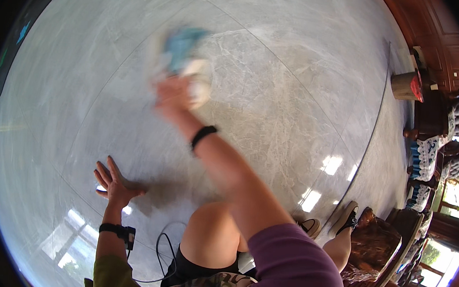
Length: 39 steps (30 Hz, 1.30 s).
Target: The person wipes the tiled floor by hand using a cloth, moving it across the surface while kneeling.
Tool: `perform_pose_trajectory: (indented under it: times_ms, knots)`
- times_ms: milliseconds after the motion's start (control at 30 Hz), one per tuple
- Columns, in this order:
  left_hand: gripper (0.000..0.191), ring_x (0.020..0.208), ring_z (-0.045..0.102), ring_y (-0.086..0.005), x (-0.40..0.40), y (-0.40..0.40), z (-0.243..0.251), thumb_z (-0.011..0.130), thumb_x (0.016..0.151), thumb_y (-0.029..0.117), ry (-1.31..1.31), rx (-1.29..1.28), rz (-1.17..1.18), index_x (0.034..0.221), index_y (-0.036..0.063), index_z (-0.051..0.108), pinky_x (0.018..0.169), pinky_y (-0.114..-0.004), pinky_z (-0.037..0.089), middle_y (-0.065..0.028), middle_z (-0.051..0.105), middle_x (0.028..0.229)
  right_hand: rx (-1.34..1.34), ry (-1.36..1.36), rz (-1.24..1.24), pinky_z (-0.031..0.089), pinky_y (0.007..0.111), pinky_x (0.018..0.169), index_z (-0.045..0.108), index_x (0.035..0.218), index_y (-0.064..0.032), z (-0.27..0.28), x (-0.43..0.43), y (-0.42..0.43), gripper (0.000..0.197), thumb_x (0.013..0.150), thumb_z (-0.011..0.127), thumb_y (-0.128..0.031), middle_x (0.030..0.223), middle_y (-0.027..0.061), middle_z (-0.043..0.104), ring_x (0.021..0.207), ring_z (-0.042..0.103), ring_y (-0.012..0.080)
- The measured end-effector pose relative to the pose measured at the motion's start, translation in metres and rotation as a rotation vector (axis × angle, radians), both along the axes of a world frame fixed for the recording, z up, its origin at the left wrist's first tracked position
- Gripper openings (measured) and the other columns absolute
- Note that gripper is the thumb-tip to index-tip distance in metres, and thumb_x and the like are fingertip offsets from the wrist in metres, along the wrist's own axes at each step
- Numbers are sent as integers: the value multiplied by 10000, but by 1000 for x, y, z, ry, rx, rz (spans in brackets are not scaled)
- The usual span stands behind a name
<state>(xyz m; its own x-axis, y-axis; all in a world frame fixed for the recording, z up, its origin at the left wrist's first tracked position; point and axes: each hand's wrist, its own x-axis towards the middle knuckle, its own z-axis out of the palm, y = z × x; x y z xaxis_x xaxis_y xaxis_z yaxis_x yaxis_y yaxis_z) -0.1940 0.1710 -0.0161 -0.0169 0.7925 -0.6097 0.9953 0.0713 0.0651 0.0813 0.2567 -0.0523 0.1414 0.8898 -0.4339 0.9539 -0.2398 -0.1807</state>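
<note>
My right hand reaches far forward over the glossy grey marble-look floor and is blurred by motion. It has hold of a blue and white cloth, also smeared by the blur, so its folds and exact shape are unclear. A black band circles that wrist. Closer to my body on the left, my left hand has its fingers spread over the floor and holds nothing. Its shadow falls to the right of the thumb. A black strap with a small device sits on the left wrist.
A black cable loops beside my bent knee. To the right are a person's leg and shoe, a polished wooden stump and furniture with lace covers. Farther off stands a wooden bin. A dark panel edges the upper left.
</note>
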Motion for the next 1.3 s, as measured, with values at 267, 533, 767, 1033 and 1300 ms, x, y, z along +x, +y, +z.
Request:
perform_pose_trajectory:
  times_ms: [267,533,767,1033,1300]
  knots:
    - [1524,1379,-196,-323,-7,-4,-5,928,364,290,67,90,-61,1443,248,-147,995,-699,32,-127,-227,1496,690,327,478,165,574,1082,669,964,-388,-14,-144,21,239,805,549,-256,1225,-81,529,1236,400,286]
    - [1439,1378,-187,-327,3,6,12,901,468,345,234,61,-15,1434,252,-161,1030,-666,54,-131,-237,1487,107,-37,-541,170,552,1094,332,1384,-366,42,168,-33,421,976,295,-273,1479,47,278,1350,274,280]
    - [1383,1375,-179,-350,20,-6,15,844,526,493,449,-62,-149,1435,231,-166,1026,-671,37,-204,-214,1475,104,-316,-1126,380,500,950,431,1289,-243,28,248,-345,470,847,491,-390,1307,141,429,1206,411,386]
    - [1390,1389,-132,-339,-6,0,-33,871,509,434,334,71,-262,1436,275,-153,988,-716,33,-168,-163,1502,-34,-325,-1364,262,642,968,379,1341,-196,22,168,-425,553,857,453,-453,1464,167,242,1290,284,420]
    - [1334,1398,-146,-299,-7,-5,-11,876,537,222,-35,132,-91,1443,350,-94,970,-736,55,-69,-193,1515,121,93,135,219,570,1042,530,1262,-274,-3,46,-287,449,817,507,-222,1430,74,313,1277,323,329]
